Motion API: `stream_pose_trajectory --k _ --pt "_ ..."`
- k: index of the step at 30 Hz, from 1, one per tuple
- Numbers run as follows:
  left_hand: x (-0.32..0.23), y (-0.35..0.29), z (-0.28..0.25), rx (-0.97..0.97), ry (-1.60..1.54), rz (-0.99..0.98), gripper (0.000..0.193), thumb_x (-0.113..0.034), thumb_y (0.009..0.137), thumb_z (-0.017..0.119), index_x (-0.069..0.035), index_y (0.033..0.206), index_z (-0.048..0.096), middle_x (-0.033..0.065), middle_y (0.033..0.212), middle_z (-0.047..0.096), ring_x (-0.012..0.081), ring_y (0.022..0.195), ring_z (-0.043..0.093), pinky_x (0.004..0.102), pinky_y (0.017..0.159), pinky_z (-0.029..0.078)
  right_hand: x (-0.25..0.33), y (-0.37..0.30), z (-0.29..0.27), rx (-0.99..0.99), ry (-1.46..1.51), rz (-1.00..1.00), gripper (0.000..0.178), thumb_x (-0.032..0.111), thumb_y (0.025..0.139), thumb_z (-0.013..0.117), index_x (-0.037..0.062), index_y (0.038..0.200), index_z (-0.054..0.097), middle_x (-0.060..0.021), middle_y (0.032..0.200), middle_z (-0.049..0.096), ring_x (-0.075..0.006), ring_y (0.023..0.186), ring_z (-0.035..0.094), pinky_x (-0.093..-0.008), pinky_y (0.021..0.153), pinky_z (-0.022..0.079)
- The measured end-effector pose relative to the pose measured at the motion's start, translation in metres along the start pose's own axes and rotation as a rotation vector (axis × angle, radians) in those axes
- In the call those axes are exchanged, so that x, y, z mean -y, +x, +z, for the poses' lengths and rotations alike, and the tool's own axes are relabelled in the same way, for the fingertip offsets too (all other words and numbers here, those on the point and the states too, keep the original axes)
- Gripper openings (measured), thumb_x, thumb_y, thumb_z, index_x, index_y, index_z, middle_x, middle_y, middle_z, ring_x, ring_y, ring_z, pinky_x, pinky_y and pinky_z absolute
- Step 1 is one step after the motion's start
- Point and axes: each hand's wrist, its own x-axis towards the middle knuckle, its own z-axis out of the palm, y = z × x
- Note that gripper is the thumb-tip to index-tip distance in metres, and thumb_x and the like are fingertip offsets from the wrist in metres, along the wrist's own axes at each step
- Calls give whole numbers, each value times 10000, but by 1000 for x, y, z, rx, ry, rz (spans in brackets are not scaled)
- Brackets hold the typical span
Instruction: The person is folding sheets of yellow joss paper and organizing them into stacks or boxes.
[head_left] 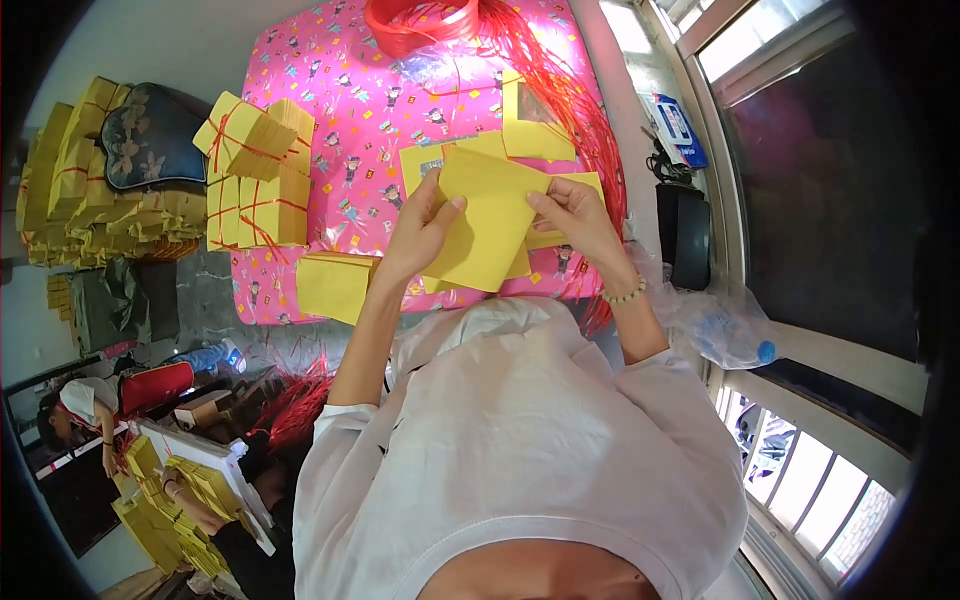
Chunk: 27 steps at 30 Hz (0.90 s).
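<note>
My left hand [423,228] and my right hand [583,218] hold a yellow paper sheet [485,225] between them, tilted over the table. The left thumb presses on its left edge, and the right fingers pinch its upper right side. I cannot tell whether it is one sheet or a thin stack. More yellow paper pieces [540,140] lie beneath and beyond it on the pink patterned table cover [350,110]. Near the front edge, left of my left forearm, rests a yellow paper stack [335,285]. Yellow bundles [262,185] tied with red strips stand at the table's left side.
A red coil [422,30] sits at the far edge; loose red strips [590,130] trail down the right side. Tied stacks [90,220] and a dark floral cushion [155,135] are at left. Lower left, people handle yellow paper. A plastic bag [715,325] lies by the right-hand window.
</note>
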Motion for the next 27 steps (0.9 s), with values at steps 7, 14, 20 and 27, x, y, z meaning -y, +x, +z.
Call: stream_pose_trajectory --k 7,14,20,27 --pt "1 15 3 165 79 -125 437 -117 909 545 0 1313 427 92 1120 588 138 1019 548 291 865 440 -2 -7 -21 50 -48 19 237 188 916 608 6 1067 626 -8 864 655 -42 735 605 -189 615 497" --pt "-4 52 15 231 431 -10 417 -210 867 627 -31 1220 496 125 1058 583 166 932 568 314 793 469 -26 -15 -43 -179 33 -15 227 168 923 587 16 1091 586 -17 919 648 -52 735 619 -201 591 522" --pt "11 54 9 -105 396 122 345 -169 859 635 -36 1160 531 106 1069 567 174 855 585 299 730 490 -87 -24 -94 -575 226 89 197 171 921 588 25 1053 583 -33 873 636 -101 703 627 -219 566 547" --pt "52 34 11 3 313 28 296 -124 868 613 -25 1136 533 85 1042 572 154 866 588 289 744 502 -142 -27 -93 -695 122 263 223 200 913 609 45 1072 594 -32 860 649 -92 662 615 -234 574 530"
